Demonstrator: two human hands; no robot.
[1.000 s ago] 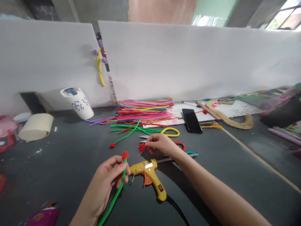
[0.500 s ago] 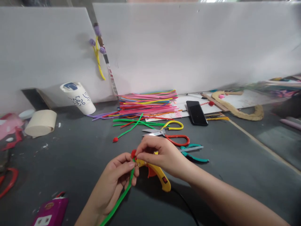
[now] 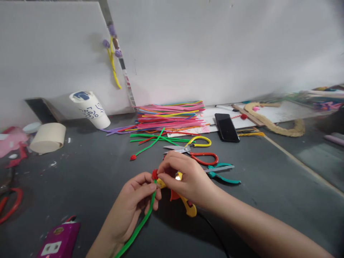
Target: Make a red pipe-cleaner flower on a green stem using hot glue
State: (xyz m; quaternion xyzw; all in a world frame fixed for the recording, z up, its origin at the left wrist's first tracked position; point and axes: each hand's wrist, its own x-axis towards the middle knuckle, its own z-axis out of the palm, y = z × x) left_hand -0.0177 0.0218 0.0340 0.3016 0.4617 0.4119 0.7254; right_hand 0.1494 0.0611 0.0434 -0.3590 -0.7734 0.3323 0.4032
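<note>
My left hand (image 3: 131, 204) pinches the top of a green pipe cleaner stem (image 3: 138, 227) that ends in a small red bud (image 3: 155, 174). My right hand (image 3: 185, 177) is closed at the same spot, its fingertips pressed on the red bud. Both hands meet just above a yellow hot glue gun (image 3: 185, 204) lying on the dark table (image 3: 80, 186); its front is hidden by my right hand.
A stack of coloured pipe cleaners (image 3: 169, 118) lies by the white wall. Scissors (image 3: 193, 150), teal pliers (image 3: 223, 172), a black phone (image 3: 227, 127), a second green stem with red tip (image 3: 146, 147), a tipped paper cup (image 3: 90, 109), a paper roll (image 3: 48, 138) and a pink packet (image 3: 57, 242) surround me.
My right hand picked up a red piece from the table near the scissors and brought it to the stem's tip in my left hand, where both hands now meet.
</note>
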